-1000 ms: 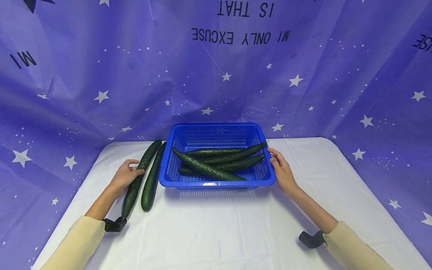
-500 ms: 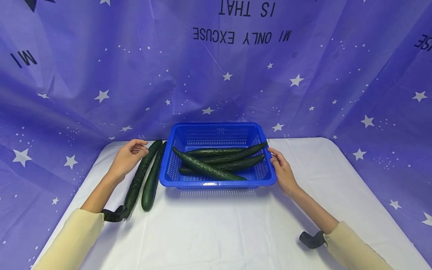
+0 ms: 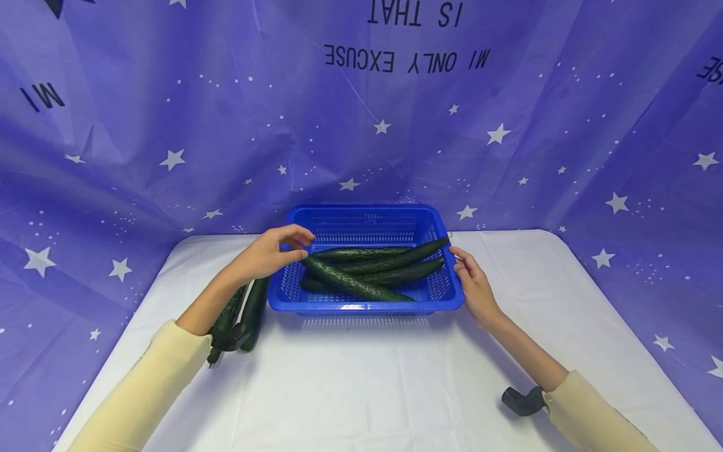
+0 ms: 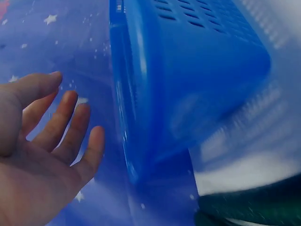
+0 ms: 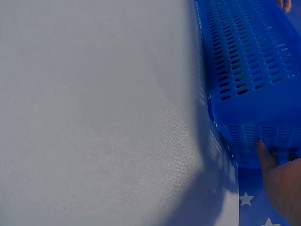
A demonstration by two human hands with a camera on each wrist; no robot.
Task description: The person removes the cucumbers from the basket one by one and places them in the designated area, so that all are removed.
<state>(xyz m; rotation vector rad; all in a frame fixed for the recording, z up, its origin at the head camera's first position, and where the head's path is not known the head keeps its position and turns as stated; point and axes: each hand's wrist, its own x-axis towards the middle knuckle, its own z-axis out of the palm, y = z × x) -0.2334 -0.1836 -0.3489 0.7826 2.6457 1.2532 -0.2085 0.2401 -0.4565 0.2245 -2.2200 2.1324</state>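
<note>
We're hovering a relaxed, empty left hand point(image 3: 271, 252) over the basket point(image 3: 364, 307) at nine o'clock, right hand point(image 3: 477, 287) touching three, grip unclear, judging cucumbers point(image 3: 360, 286) firm, slippery, best held mid-length.

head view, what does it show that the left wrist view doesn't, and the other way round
Head only: the right hand at the blue basket, and the four cucumbers inside it. Left wrist only: the palm of the left hand and, close up, the basket's smooth outer corner. Both: the left hand, blue basket, loose cucumbers, white cloth and starry purple cloth.
</note>
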